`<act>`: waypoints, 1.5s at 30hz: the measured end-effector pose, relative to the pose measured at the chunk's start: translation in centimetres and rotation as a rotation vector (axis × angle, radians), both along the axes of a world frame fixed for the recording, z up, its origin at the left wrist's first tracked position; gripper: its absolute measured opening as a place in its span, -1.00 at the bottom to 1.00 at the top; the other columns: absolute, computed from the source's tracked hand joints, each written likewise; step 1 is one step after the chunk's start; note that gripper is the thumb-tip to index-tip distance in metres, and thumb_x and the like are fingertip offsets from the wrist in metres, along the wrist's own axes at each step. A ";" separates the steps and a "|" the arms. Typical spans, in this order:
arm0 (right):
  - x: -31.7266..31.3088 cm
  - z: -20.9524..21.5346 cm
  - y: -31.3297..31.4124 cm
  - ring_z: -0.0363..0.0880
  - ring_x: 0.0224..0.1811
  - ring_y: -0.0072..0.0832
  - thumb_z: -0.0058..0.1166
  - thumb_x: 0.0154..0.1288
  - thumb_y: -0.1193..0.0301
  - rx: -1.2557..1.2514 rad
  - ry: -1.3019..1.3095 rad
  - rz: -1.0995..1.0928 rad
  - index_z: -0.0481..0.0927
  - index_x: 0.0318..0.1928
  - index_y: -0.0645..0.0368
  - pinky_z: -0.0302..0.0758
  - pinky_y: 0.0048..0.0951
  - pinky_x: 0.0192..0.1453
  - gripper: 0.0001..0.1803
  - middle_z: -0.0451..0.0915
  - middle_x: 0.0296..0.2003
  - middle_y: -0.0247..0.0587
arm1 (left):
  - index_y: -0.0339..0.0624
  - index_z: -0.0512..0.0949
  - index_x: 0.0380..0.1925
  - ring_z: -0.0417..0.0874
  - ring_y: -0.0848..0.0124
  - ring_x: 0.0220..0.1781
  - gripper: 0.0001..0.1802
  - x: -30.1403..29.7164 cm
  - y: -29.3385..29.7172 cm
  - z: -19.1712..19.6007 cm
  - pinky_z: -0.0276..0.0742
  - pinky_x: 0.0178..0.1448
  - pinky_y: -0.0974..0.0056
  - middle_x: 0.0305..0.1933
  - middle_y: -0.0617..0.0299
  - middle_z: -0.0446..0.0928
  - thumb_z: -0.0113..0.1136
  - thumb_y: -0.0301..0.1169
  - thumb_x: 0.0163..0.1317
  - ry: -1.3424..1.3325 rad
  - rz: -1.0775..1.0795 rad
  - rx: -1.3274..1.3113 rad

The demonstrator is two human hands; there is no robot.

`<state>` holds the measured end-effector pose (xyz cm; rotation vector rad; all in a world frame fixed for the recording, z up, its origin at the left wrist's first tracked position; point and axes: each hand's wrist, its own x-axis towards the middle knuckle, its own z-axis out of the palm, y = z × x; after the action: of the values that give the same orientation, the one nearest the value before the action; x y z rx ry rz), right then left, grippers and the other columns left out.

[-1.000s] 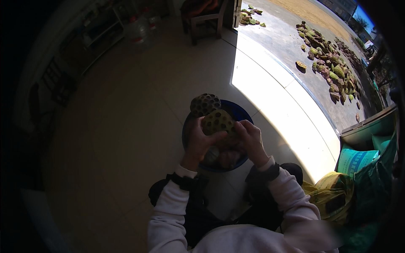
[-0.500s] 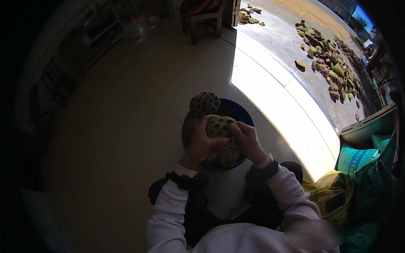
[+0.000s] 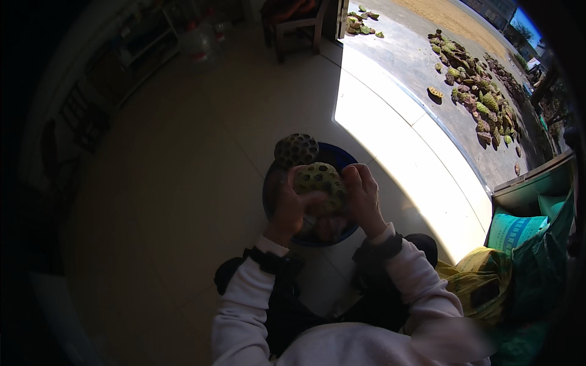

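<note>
Lotus pod, green with dark seed holes, sits between both hands over a blue bowl on the tiled floor. Left hand curls around the pod's left side, thumb pressed onto its face, so that hand is closed on the pod. Right hand grips the right edge, fingers bent over the top rim. A second, darker pod rests on the bowl's far rim, just beside the held one. Both forearms wear white sleeves with dark cuffs. A bright strip of sunlight crosses the floor to the right of the bowl. Beyond it, a heap of spent pods lies scattered on the concrete yard. Green and yellow sacks stand at the person's right.
</note>
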<state>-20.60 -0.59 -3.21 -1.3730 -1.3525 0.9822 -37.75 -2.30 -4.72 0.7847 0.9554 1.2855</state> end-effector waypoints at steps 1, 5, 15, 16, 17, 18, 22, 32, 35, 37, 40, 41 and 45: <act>0.3 0.2 -0.1 0.61 -0.34 -0.54 0.12 0.40 0.20 0.095 -0.057 0.039 0.54 -0.10 0.23 0.54 -0.47 -0.28 -0.68 0.66 -0.33 -0.17 | -0.19 0.36 0.16 0.52 0.34 0.14 -0.23 0.0 0.0 0.0 0.57 0.15 0.25 0.10 0.18 0.46 0.45 -0.67 -0.13 0.046 0.068 0.007; 0.2 0.3 -1.0 0.58 -0.41 -0.55 0.17 0.35 0.24 0.167 -0.200 0.137 0.53 -0.16 0.21 0.51 -0.45 -0.33 -0.72 0.63 -0.44 -0.20 | -0.17 0.32 0.17 0.57 0.29 0.11 -0.24 -0.3 0.3 -0.3 0.61 0.13 0.20 0.07 0.18 0.48 0.40 -0.69 -0.10 0.049 0.119 0.015; -0.3 0.1 -0.9 0.58 -0.41 -0.54 0.10 0.40 0.23 0.052 -0.001 0.182 0.51 -0.24 0.22 0.52 -0.44 -0.33 -0.73 0.63 -0.46 -0.21 | -0.17 0.38 0.13 0.53 0.35 0.12 -0.28 -0.4 0.0 0.6 0.56 0.17 0.23 0.05 0.20 0.49 0.44 -0.64 -0.10 -0.164 0.021 -0.002; -0.2 0.1 -1.0 0.58 -0.41 -0.53 0.08 0.41 0.24 0.088 -0.061 0.141 0.51 -0.24 0.22 0.52 -0.43 -0.34 -0.73 0.62 -0.46 -0.20 | -0.17 0.38 0.12 0.54 0.35 0.12 -0.28 -0.3 0.0 0.6 0.56 0.17 0.23 0.04 0.20 0.50 0.44 -0.63 -0.11 -0.145 0.030 0.016; -0.2 0.2 -0.9 0.59 -0.42 -0.51 0.07 0.41 0.24 0.124 -0.121 0.099 0.51 -0.24 0.21 0.52 -0.42 -0.35 -0.73 0.62 -0.46 -0.19 | -0.17 0.39 0.11 0.54 0.34 0.11 -0.28 -0.2 0.0 0.6 0.55 0.17 0.22 0.04 0.19 0.50 0.46 -0.62 -0.12 -0.084 0.053 0.041; -0.1 0.2 -0.9 0.59 -0.43 -0.50 0.06 0.42 0.24 0.153 -0.179 0.059 0.51 -0.24 0.21 0.52 -0.40 -0.37 -0.73 0.62 -0.46 -0.18 | -0.18 0.39 0.11 0.54 0.33 0.11 -0.28 -0.1 0.1 0.5 0.54 0.18 0.22 0.04 0.19 0.50 0.48 -0.60 -0.13 -0.023 0.075 0.065; 0.7 0.5 0.3 0.56 -0.50 -0.51 0.05 0.43 0.21 -0.010 0.097 0.035 0.50 -0.24 0.23 0.50 -0.41 -0.43 -0.70 0.59 -0.48 -0.24 | -0.22 0.43 0.06 0.54 0.30 0.10 -0.29 -0.2 0.5 0.0 0.51 0.17 0.20 0.04 0.15 0.50 0.53 -0.53 -0.18 0.258 0.234 0.159; -0.1 -0.9 -0.4 0.49 -0.50 -0.62 0.13 0.38 0.17 -0.032 -0.150 0.251 0.54 -0.39 0.33 0.44 -0.46 -0.44 -0.59 0.55 -0.56 -0.21 | -0.28 0.45 0.07 0.58 0.37 0.01 -0.45 1.0 -0.4 -0.3 0.52 0.09 0.29 -0.02 0.12 0.57 0.44 -0.42 0.08 0.492 0.180 0.241; 0.1 -1.4 -0.4 0.34 -0.45 -0.73 0.11 0.40 0.19 -0.050 -0.173 0.258 0.53 -0.40 0.29 0.38 -0.50 -0.42 -0.62 0.46 -0.60 -0.28 | -0.27 0.46 0.04 0.59 0.40 0.01 -0.52 0.7 -0.4 0.0 0.53 0.10 0.30 -0.02 0.16 0.57 0.40 -0.48 0.11 0.328 0.136 0.166; 0.1 -1.4 -0.3 0.36 -0.47 -0.71 0.10 0.40 0.22 -0.100 0.062 0.276 0.54 -0.35 0.28 0.38 -0.53 -0.42 -0.67 0.48 -0.57 -0.30 | -0.25 0.47 -0.01 0.59 0.42 0.00 -0.59 0.4 -0.2 0.1 0.52 0.13 0.29 -0.03 0.21 0.56 0.34 -0.55 0.13 0.219 0.137 0.061; 0.7 -0.5 0.1 0.38 -0.51 -0.67 0.06 0.42 0.26 0.116 0.201 0.378 0.55 -0.28 0.25 0.36 -0.58 -0.43 -0.73 0.49 -0.53 -0.35 | -0.26 0.48 -0.02 0.61 0.41 -0.01 -0.61 -0.4 0.0 0.1 0.54 0.12 0.30 -0.04 0.22 0.58 0.33 -0.58 0.13 0.063 0.160 0.084; 0.9 -0.1 0.1 0.35 -0.58 -0.65 -0.03 0.46 0.21 -0.067 0.515 0.410 0.54 -0.26 0.21 0.34 -0.60 -0.48 -0.70 0.48 -0.55 -0.37 | -0.26 0.48 -0.02 0.61 0.42 -0.01 -0.60 -0.5 0.0 0.0 0.54 0.11 0.31 -0.05 0.22 0.58 0.33 -0.58 0.12 0.124 0.172 0.056; 1.3 0.7 0.1 0.33 -0.57 -0.69 -0.01 0.47 0.18 -0.478 0.739 0.429 0.54 -0.31 0.22 0.28 -0.62 -0.50 -0.65 0.48 -0.53 -0.43 | -0.27 0.51 -0.05 0.60 0.43 -0.04 -0.57 -0.3 0.3 -0.2 0.56 0.05 0.31 -0.07 0.21 0.58 0.40 -0.54 0.05 0.412 0.204 0.208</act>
<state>-19.30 -0.51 -2.48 -0.8763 -0.8706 1.9636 -38.04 -1.99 -4.95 1.1687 1.2680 1.4453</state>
